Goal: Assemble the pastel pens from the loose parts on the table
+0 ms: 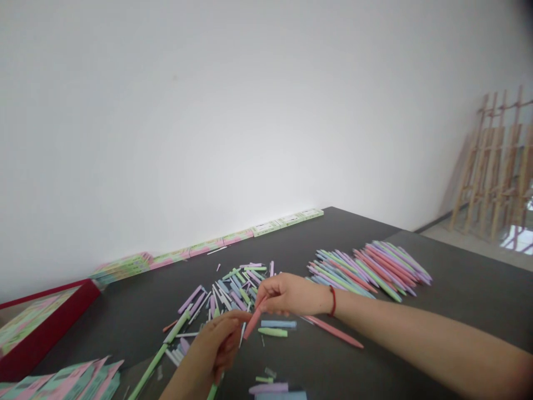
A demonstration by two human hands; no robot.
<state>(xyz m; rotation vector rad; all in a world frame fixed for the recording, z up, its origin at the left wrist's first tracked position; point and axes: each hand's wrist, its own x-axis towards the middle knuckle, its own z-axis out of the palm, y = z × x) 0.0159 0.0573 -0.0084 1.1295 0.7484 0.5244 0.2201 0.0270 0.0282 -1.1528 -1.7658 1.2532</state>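
Over the middle of the black table, my right hand (281,294) pinches a coral pen barrel (253,321) between thumb and fingers, tilted downward to the left. My left hand (225,339) is close beside it, its index fingertip at the barrel and its other fingers curled. A green stick (215,388) shows below the left palm; whether it is gripped there I cannot tell. Behind both hands spreads a loose heap of pastel pen parts (233,289). A blue barrel (278,324), a green pen piece (273,332) and a longer coral pen (337,332) lie near my right wrist.
To the right is a pile of pastel pens (366,266). Flat printed packs (204,244) line the white wall, and a red box (50,328) of packs stands at left. More packets (79,380) lie front left. Wooden racks (495,166) lean at far right.
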